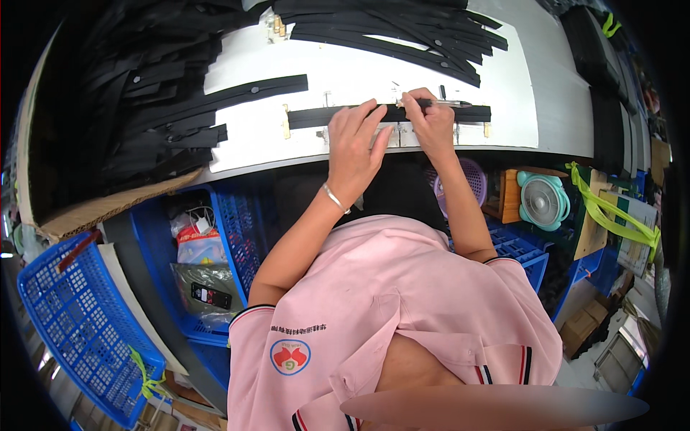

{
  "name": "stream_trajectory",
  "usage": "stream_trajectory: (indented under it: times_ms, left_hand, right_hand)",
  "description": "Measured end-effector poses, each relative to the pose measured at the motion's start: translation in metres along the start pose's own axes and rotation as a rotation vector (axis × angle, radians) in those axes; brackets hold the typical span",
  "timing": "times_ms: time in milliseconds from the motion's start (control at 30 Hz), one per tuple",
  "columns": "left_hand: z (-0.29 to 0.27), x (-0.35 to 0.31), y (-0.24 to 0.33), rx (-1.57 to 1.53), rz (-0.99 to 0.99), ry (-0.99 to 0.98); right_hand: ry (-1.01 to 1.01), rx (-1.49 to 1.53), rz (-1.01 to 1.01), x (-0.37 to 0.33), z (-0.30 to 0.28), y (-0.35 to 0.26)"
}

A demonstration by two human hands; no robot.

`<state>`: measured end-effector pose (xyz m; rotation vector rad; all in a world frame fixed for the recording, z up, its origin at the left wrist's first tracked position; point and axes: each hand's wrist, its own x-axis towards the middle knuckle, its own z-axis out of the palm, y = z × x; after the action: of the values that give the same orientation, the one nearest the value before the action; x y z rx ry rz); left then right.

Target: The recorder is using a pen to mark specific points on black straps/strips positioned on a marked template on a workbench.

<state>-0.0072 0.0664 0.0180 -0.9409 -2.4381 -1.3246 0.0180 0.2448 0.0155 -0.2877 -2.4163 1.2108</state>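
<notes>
A long black fabric strip [309, 116] lies flat across the white board in front of me, between small tan end markers. My left hand [352, 136] rests on its middle with the fingers apart, the fingertips touching the strip near its far edge. Just to the right, my right hand [431, 126] is closed around a slim black-and-silver pen [451, 104]. Its silver end points right, and its other end is by my fingertips at the strip's far edge. Whatever lies right under the fingers is hidden.
Many black strips [395, 43] lie at the back of the white board [514, 86]. A dark heap of strips [158, 79] fills the left, beside a cardboard edge [122, 205]. Below the table are blue crates [237, 237], a purple basket [471, 183] and a teal fan [544, 201].
</notes>
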Motion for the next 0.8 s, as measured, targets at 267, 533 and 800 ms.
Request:
stream_trajectory:
  times_ms: [267, 533, 800]
  left_hand:
    - [0.02, 0.014, -0.005, 0.044, -0.005, 0.078]
    - [0.022, 0.014, -0.004, 0.096, -0.009, 0.068]
    - [0.021, 0.013, -0.006, 0.093, 0.0, 0.042]
  right_hand:
    - [-0.047, 0.185, 0.049, -0.003, -0.008, 0.0]
    - [-0.064, 0.086, -0.063, -0.003, -0.005, 0.005]
    - [0.042, 0.415, 0.084, -0.007, -0.04, 0.005]
